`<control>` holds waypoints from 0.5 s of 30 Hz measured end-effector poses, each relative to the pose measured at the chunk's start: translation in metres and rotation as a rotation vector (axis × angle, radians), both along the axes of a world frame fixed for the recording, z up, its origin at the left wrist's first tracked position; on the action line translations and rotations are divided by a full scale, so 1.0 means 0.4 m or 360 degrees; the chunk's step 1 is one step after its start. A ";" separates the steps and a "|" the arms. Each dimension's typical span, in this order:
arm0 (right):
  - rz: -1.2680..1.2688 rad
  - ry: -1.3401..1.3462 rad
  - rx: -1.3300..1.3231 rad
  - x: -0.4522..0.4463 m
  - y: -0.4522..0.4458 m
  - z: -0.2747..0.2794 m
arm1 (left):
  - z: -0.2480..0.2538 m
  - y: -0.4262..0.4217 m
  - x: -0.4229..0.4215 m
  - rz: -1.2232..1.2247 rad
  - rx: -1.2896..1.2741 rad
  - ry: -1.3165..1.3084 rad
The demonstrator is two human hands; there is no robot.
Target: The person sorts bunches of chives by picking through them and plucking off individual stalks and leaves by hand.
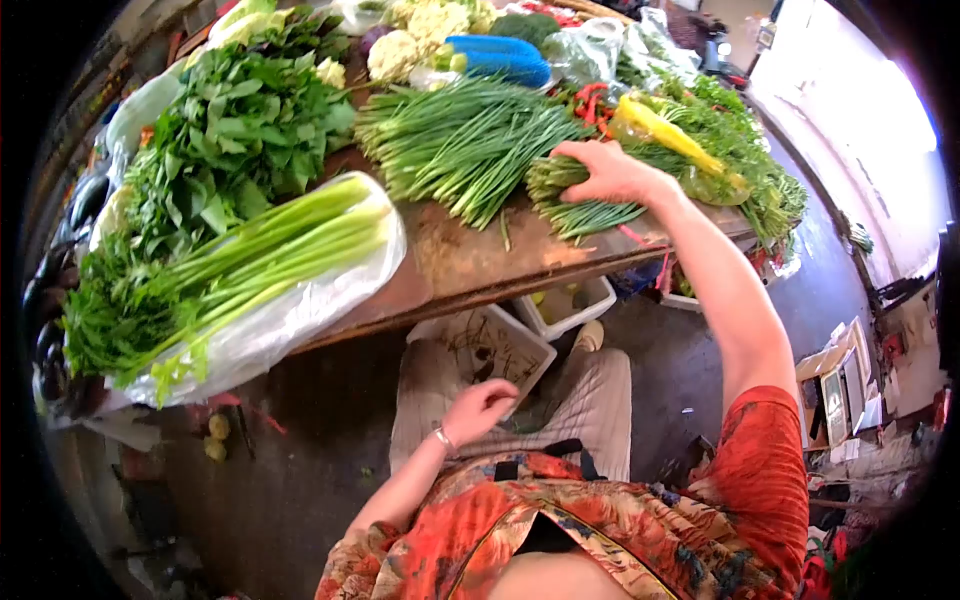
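Observation:
My right hand [608, 173] reaches over the table's right part, its thumb and fingers spread across a bundle of thin green stalks [570, 205]. Left of that bundle lies a wide pile of long green chives [470, 140]. My left hand [480, 410] hangs low over my lap, in front of a white bin [500, 345], with its fingers curled together; whether it holds anything is hidden. On the table's left side, celery [290, 240] rests on a white plastic bag [320, 300], with leafy greens [240, 130] behind it.
The wooden table edge [460, 300] runs in front of me. Cauliflower [392, 56], a blue-wrapped bundle [495, 60], red peppers [592, 105] and a yellow-wrapped bundle [665, 135] lie farther back. A white crate [570, 322] sits under the table.

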State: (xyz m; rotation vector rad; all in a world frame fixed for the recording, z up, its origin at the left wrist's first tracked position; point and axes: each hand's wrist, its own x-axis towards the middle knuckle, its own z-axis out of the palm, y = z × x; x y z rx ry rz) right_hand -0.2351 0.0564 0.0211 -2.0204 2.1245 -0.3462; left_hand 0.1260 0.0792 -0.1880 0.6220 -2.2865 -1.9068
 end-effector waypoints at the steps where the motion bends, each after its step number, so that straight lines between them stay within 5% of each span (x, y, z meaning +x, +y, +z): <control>1: 0.0021 -0.0018 -0.0042 0.007 0.003 0.006 | 0.082 0.007 -0.015 -0.0143 -0.0195 0.0135; 5: 0.0059 -0.0043 -0.0213 0.023 0.021 -0.003 | 0.350 -0.007 -0.080 -0.0150 -0.0892 0.0820; 9: 0.0124 -0.0053 -0.0293 0.033 0.032 -0.009 | 0.495 -0.083 -0.186 0.0074 -0.1580 0.0926; 15: 0.0044 0.0242 -0.0072 0.067 0.037 0.015 | 0.490 -0.245 -0.323 -0.0194 -0.2232 -0.0053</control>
